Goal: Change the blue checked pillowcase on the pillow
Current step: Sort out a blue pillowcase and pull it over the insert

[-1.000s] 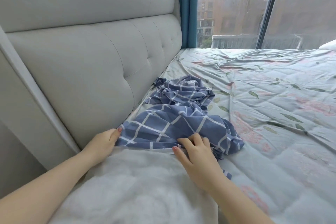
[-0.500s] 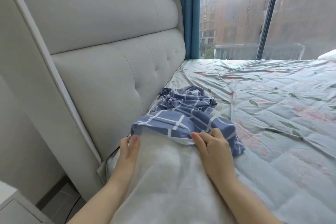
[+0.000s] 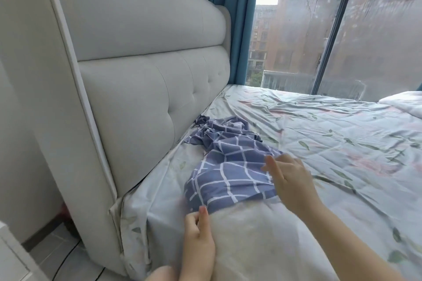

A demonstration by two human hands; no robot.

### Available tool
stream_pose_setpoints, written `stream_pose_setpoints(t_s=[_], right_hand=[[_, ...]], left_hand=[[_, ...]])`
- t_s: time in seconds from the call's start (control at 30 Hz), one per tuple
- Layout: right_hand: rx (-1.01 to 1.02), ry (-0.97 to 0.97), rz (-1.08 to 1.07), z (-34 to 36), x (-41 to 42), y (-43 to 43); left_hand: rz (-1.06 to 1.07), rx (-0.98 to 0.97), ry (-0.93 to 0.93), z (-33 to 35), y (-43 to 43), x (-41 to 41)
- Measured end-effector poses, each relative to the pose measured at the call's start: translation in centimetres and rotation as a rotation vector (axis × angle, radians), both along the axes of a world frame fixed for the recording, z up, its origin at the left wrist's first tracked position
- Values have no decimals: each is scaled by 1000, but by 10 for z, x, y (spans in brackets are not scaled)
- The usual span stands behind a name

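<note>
Pillowcase [image 3: 230, 166], blue checked, is covering the far end of the white pillow [image 3: 262, 235]; left hand [image 3: 198, 239] is touching its hem, grip unclear; right hand [image 3: 290, 178] is lying spread-fingered on it

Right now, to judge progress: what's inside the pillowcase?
The far end of the pillow is inside the pillowcase; its near part lies bare. How deep it reaches is hidden by the cloth.
</note>
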State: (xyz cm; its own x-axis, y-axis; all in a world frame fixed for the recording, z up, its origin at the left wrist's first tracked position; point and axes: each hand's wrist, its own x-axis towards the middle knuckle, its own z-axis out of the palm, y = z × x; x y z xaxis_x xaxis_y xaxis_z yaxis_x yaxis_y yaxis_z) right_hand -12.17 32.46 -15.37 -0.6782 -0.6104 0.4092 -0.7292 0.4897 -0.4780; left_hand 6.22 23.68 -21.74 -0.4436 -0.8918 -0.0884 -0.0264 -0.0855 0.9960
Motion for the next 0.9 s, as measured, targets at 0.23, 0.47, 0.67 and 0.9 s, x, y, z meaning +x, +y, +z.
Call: stream_pose_setpoints(t_s=[0.23,0.47,0.67,0.9], right_hand=[[7,-111,428,-30,44,-37],[-79,-31,378,-62,44,-30],[-178,68,376,-60,47,-35],[-141,21,315,-62,47,-30]], left_hand=[[172,-251,-93,-11,-17,-26],[155,100,-23,-21,-28,-34],[-53,27,-18,1,-8,-20],[-154,-216,-222,-10,4,5]])
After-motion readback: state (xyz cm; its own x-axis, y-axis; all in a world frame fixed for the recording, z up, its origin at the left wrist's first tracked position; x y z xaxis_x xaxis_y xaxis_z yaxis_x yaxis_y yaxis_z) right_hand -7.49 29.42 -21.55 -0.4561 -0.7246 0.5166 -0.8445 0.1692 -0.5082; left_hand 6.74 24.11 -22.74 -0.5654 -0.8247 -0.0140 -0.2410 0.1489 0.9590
